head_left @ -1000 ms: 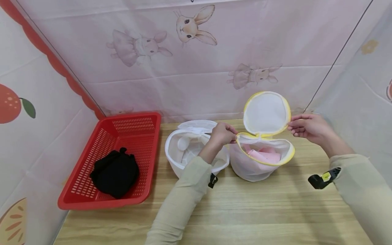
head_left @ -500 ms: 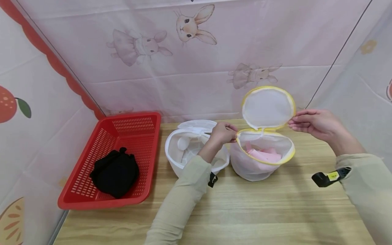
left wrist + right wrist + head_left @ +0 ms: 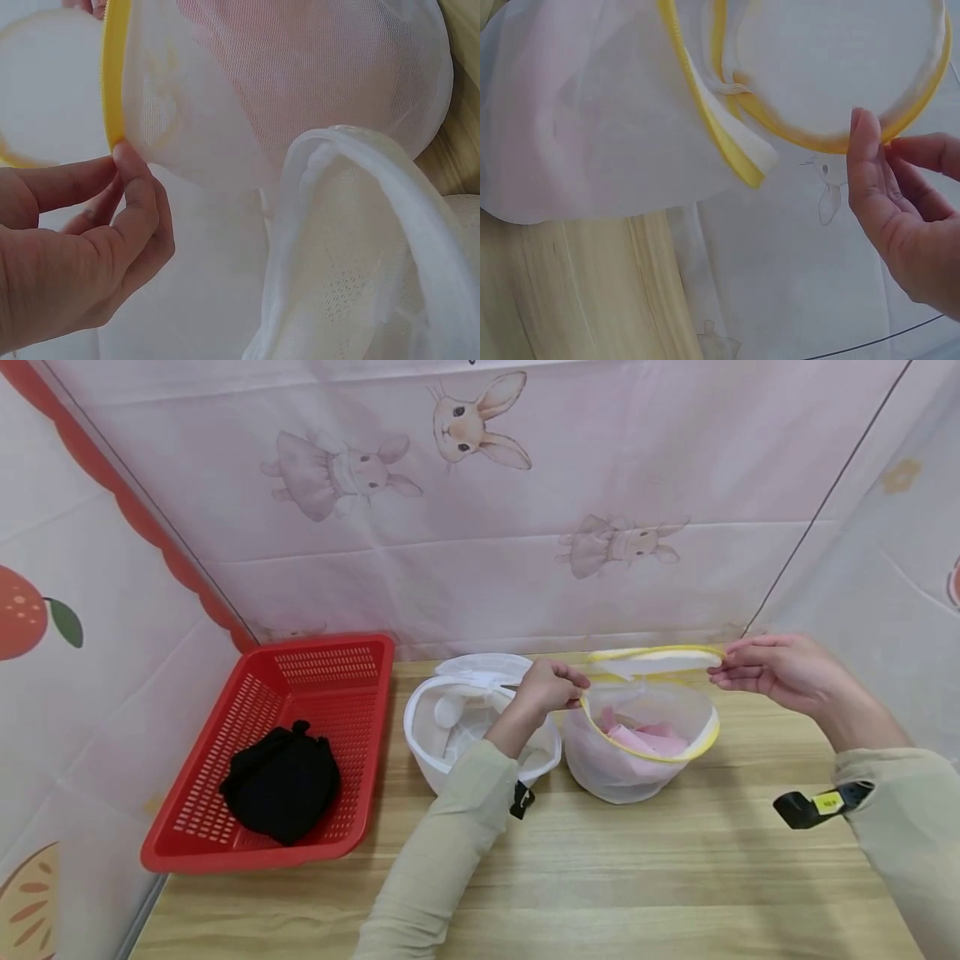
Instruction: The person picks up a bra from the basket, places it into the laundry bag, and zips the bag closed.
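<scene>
The left hand (image 3: 551, 687) had a closed pinch on the yellow zippered rim (image 3: 703, 744) of the round white mesh bag (image 3: 626, 783), there on the wood-grain table (image 3: 622, 877)! The right hand (image 3: 783, 675) pinched its yellow-edged lid (image 3: 652, 662), raised behind. A taut rim seemed wise.

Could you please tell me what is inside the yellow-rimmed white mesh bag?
Crumpled pink fabric shows inside the yellow-rimmed white mesh bag; anything beneath the fabric is covered and cannot be seen.

The mesh bag (image 3: 621, 782) is white, its edging (image 3: 703, 748) yellow, and the cloth (image 3: 651, 742) apparently plain pink.
</scene>
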Demonstrator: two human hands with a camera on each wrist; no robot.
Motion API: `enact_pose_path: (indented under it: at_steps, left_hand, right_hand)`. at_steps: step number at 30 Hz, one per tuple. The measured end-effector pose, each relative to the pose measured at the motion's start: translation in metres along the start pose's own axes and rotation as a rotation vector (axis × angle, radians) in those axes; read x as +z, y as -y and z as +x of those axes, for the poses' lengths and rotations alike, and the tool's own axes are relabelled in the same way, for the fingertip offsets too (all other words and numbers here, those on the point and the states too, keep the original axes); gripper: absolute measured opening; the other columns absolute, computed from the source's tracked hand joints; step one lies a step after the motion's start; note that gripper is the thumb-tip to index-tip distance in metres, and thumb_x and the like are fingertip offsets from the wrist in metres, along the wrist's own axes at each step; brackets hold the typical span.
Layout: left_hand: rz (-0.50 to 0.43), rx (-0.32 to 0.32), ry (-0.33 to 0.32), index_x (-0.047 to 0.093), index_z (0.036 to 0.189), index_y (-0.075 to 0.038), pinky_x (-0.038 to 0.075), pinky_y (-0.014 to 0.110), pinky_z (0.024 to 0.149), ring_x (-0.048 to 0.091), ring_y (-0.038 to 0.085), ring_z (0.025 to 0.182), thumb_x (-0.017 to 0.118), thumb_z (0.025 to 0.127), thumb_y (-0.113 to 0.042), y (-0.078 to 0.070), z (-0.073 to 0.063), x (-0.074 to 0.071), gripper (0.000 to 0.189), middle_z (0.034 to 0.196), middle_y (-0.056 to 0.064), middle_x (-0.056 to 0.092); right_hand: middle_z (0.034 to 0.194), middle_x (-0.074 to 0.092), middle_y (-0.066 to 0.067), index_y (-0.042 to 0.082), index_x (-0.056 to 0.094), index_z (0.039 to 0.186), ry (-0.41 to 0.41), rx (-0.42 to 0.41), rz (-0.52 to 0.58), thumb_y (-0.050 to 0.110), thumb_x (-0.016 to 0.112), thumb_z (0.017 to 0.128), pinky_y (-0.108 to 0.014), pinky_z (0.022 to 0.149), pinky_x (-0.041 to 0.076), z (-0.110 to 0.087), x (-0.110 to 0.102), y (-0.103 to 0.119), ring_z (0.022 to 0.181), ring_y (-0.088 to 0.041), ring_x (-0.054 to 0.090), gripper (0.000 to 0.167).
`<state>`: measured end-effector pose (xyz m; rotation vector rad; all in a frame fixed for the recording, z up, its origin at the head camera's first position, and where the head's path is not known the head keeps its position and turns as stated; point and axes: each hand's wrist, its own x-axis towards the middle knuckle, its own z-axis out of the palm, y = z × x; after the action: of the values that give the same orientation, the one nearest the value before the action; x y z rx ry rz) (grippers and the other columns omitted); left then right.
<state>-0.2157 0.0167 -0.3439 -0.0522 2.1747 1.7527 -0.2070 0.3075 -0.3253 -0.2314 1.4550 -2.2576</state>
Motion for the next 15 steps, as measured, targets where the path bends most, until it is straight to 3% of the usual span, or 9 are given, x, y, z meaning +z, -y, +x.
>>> enact_pose_path:
  at_steps: [6, 11, 15]
  left_hand:
    - [-0.022, 0.002, -0.015, 0.063, 0.089, 0.012, 0.053, 0.023, 0.064, 0.053, 0.009, 0.057, 0.056, 0.080, 0.014, 0.000, 0.001, 0.001, 0.012, 0.089, 0.018, 0.063]
    - [-0.054, -0.012, -0.025, 0.063, 0.091, 0.012, 0.054, 0.023, 0.064, 0.052, 0.008, 0.055, 0.054, 0.086, 0.006, -0.002, 0.001, 0.002, 0.012, 0.070, 0.007, 0.057]
    - [-0.061, -0.022, -0.025, 0.063, 0.091, 0.010, 0.054, 0.025, 0.064, 0.052, 0.009, 0.054, 0.058, 0.088, -0.004, -0.003, 0.000, 0.002, 0.015, 0.066, 0.003, 0.055]
  right_hand:
    - [0.090, 0.066, -0.015, -0.006, 0.067, 0.093, -0.016, -0.027, -0.115, -0.011, 0.043, 0.091, -0.032, 0.070, 0.054, -0.005, -0.001, -0.005, 0.078, -0.024, 0.065, 0.025]
    - [0.089, 0.067, -0.012, -0.004, 0.067, 0.094, 0.011, -0.062, -0.193, -0.013, 0.044, 0.089, -0.029, 0.068, 0.054, -0.007, -0.004, -0.012, 0.076, -0.019, 0.065, 0.026]
    - [0.089, 0.068, -0.011, -0.003, 0.067, 0.094, -0.002, -0.067, -0.231, -0.014, 0.047, 0.088, -0.026, 0.065, 0.053, -0.007, -0.005, -0.016, 0.074, -0.017, 0.064, 0.024]
